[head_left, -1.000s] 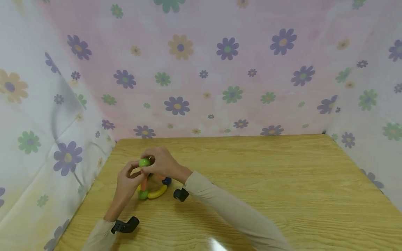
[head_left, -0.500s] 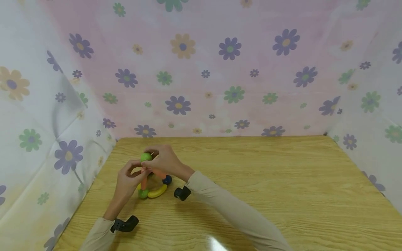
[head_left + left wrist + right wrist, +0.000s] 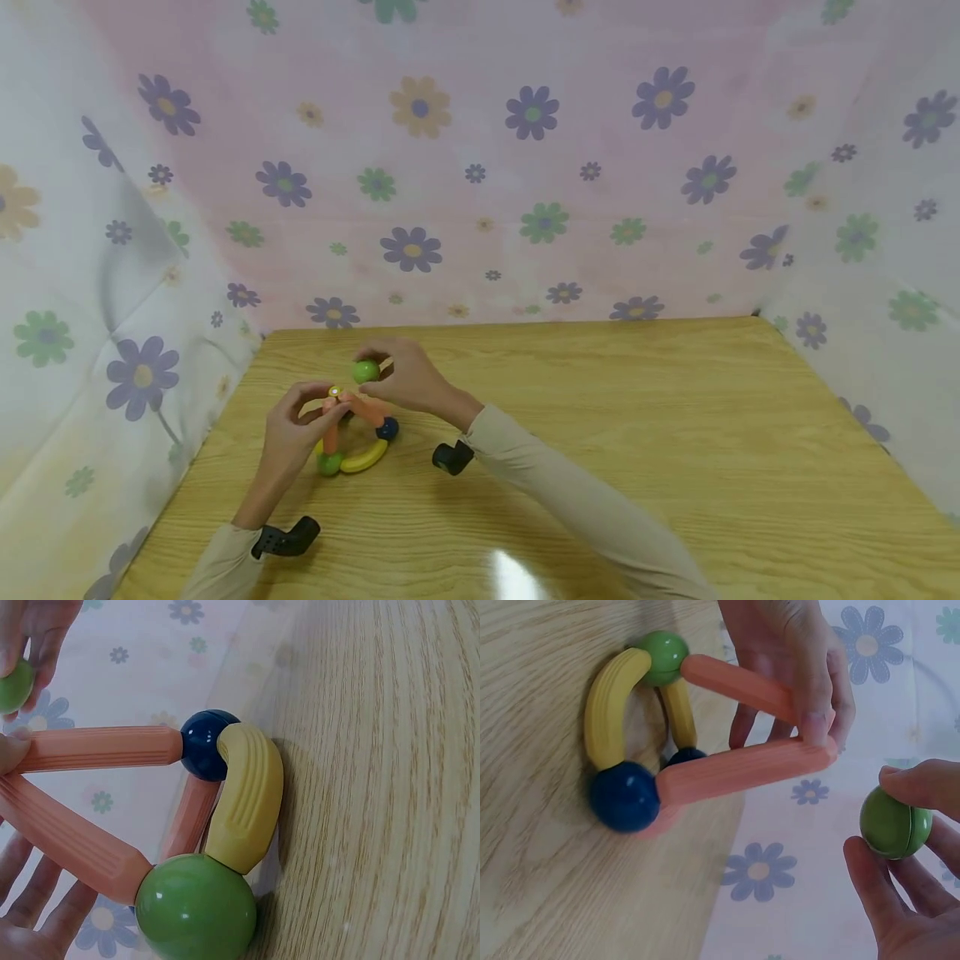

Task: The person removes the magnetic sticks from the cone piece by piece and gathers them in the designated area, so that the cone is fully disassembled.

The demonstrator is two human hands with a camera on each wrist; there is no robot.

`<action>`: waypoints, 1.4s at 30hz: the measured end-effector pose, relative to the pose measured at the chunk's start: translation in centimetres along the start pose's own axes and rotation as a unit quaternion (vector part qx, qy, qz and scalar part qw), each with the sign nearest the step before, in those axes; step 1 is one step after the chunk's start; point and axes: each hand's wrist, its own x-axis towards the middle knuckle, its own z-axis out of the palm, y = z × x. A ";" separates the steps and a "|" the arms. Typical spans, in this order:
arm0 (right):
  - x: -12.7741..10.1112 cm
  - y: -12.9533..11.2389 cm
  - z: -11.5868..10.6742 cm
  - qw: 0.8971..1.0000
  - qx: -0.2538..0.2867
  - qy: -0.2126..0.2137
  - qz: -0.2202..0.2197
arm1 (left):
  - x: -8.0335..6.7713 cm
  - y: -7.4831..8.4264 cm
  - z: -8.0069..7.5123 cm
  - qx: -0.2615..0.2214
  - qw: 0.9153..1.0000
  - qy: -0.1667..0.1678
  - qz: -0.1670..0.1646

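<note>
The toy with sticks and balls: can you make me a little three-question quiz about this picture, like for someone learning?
1. True or false: the right hand holds a green ball apart from the toy.
2. Which hand pinches the orange sticks where their tops meet? A) left B) right C) neither
3. Fill in: the curved yellow pieces lie on the ____.

Key
1. True. The ball is off the sticks, with a gap between.
2. A. The left hand grips the joined tips.
3. Table. A second green ball and a blue ball rest there too.
</note>
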 end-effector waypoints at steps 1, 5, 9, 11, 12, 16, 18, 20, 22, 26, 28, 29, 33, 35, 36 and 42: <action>-0.2 0.1 -0.2 1.000 -0.003 0.001 0.001 | 0.0 0.1 0.0 0.001 1.000 0.000 0.000; -0.9 0.9 -0.9 1.000 -0.006 0.001 0.007 | -0.1 0.2 -0.1 -0.002 1.000 -0.002 0.003; -1.7 2.0 -1.7 1.000 -0.004 0.003 0.017 | -0.1 0.1 -0.1 -0.002 1.000 -0.002 0.011; -2.1 2.6 -2.1 1.000 -0.001 0.004 0.022 | -0.1 0.1 -0.1 -0.002 1.000 -0.002 0.015; -2.2 2.8 -2.3 1.000 0.001 0.005 0.024 | 0.0 0.1 -0.1 -0.003 1.000 -0.001 0.016; -2.8 3.9 -2.9 0.999 0.007 0.010 0.040 | 0.0 0.0 0.1 -0.008 1.000 0.001 0.019; -2.9 4.4 -3.1 0.999 0.008 0.013 0.049 | 0.0 0.0 0.1 -0.008 1.000 0.002 0.018; -3.0 4.8 -3.2 0.998 0.006 0.016 0.057 | 0.0 0.0 0.1 -0.006 1.000 0.003 0.015; -3.1 5.2 -3.2 0.998 0.000 0.017 0.066 | -0.1 0.0 0.0 -0.006 1.000 0.003 0.012; -3.5 5.5 -3.5 0.997 -0.008 0.021 0.073 | -0.1 0.0 0.1 -0.007 1.000 0.004 0.009; -3.7 5.0 -3.8 0.997 0.000 0.024 0.073 | -0.1 -0.2 0.1 -0.012 1.000 0.005 0.009; -3.9 4.8 -4.0 0.997 0.005 0.023 0.073 | 0.0 -0.4 0.1 -0.014 1.000 0.005 0.011; -4.3 3.8 -4.7 0.996 0.020 0.016 0.081 | 0.2 -1.9 0.0 -0.025 0.999 0.005 0.022; -4.5 3.9 -4.8 0.996 0.017 0.011 0.086 | 0.3 -2.6 -0.1 -0.025 0.999 0.006 0.026; -4.4 4.6 -4.7 0.996 0.014 0.013 0.090 | 0.3 -2.9 -0.1 -0.024 0.999 0.006 0.028; -3.9 9.5 -3.4 0.992 0.005 0.034 0.118 | 0.2 -2.9 -0.2 -0.019 0.999 0.010 0.028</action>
